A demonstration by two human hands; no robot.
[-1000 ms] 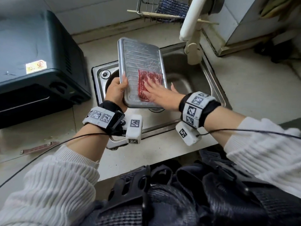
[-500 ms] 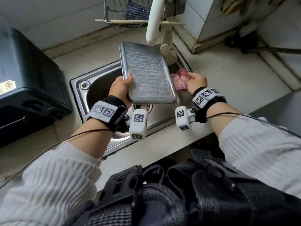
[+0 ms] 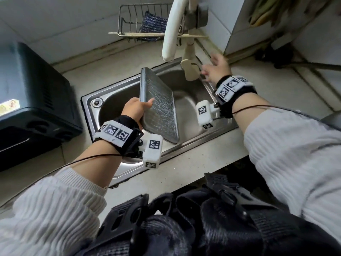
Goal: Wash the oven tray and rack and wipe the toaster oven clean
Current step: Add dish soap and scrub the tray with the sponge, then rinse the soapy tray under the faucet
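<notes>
- Gripping the oven tray (image 3: 160, 109) by its left edge, the left hand (image 3: 134, 110) holds it tilted over the steel sink (image 3: 118, 89), thumb lying across the ribbed face
- Right hand (image 3: 216, 68) reaches to the white tap lever (image 3: 190, 70) at the sink's back right corner, fingers spread and loose, closed on nothing; whether they touch the lever cannot be told through the blur
- White faucet spout (image 3: 172, 32) curves above the tray's top end
- Black toaster oven (image 3: 33, 100) stands on the counter (image 3: 186, 172) left of the sink, well apart from the tray
- Wire caddy (image 3: 129, 21) holding a dark blue scrubber (image 3: 153, 24) sits at the back wall behind the sink
</notes>
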